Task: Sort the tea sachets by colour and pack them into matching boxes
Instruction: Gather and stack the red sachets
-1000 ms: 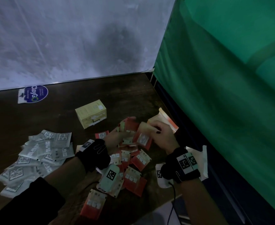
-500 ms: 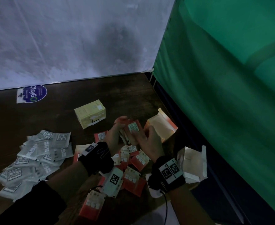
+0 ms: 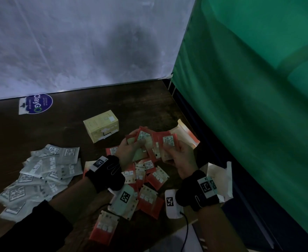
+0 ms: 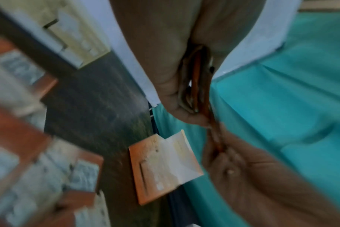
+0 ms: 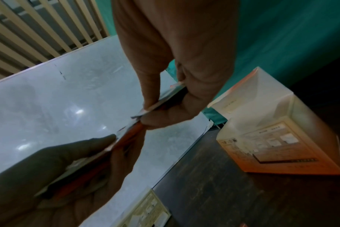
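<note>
orange sachets (image 3: pixel 154 145) half hidden by left hand (image 3: pixel 127 151), right hand (image 3: pixel 181 157)

All three views are dim and grainy, with muted colour. In the head view a broad soft shadow (image 3: pixel 129 50) darkens the pale wall (image 3: pixel 58 42), and the dark table (image 3: pixel 146 102) swallows detail; straight edges bow toward the frame borders. The left wrist view is the worst: heavy motion blur smears the red sachets (image 4: pixel 19 138) at its left edge, and the nearby hand is soft. The right wrist view is sharper, with small bright glare spots (image 5: pixel 79 111) on the pale wall, while the lower hand (image 5: pixel 54 176) sits in deep shadow.
</note>
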`<state>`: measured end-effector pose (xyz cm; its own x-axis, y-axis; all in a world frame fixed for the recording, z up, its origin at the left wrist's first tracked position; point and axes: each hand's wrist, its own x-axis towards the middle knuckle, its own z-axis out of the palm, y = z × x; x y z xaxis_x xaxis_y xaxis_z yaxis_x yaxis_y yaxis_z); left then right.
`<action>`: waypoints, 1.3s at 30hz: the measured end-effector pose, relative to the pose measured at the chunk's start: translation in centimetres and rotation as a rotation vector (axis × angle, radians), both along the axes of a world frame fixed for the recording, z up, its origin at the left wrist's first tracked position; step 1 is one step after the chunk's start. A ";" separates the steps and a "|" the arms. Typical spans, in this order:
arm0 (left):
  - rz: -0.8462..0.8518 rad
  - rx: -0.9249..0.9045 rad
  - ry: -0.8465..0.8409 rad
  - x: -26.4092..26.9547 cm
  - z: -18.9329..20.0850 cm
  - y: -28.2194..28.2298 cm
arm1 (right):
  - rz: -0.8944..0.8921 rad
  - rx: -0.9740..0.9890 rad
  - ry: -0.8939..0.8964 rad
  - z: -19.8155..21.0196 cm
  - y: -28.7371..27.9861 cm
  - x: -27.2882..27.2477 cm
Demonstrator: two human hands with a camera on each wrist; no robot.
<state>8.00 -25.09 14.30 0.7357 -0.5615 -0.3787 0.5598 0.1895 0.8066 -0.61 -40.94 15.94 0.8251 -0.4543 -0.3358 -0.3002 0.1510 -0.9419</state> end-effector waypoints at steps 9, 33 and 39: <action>-0.128 0.096 -0.059 0.6 0.9 -0.1 | 0.246 0.095 -0.019 1.4 -0.6 0.0; -0.152 -0.028 0.172 0.7 2.4 0.6 | 0.120 0.043 -0.038 1.1 -1.5 -0.6; -0.306 0.078 0.146 0.5 2.5 0.4 | 0.192 0.023 -0.031 1.5 -1.8 -0.2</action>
